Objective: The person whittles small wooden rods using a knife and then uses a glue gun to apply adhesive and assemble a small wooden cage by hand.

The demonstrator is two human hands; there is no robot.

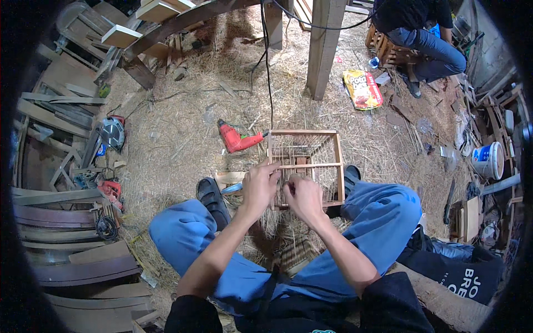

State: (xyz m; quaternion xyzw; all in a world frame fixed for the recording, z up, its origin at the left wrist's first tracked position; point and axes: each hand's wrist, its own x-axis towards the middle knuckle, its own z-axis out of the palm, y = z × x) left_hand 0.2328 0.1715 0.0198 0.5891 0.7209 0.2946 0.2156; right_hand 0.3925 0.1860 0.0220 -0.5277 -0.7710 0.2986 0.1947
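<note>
- My left hand (259, 186) is touching the cage (313, 166).
- Right hand (306, 197) is curling; either's grip, I can't tell.
- I'm judging the cage light, fragile, safest by its frame (337, 150).

supporting surface: floor (183, 133), covered across the middle with pale straw-like litter (166, 166). a red power drill (240, 139) lies on its side near the centre. a circular saw (113, 133) rests at the left. a yellow-and-red plastic sack (363, 90) lies right of a standing wooden post (326, 50). two black sandals (214, 201), on feet, bear on the litter.
</note>
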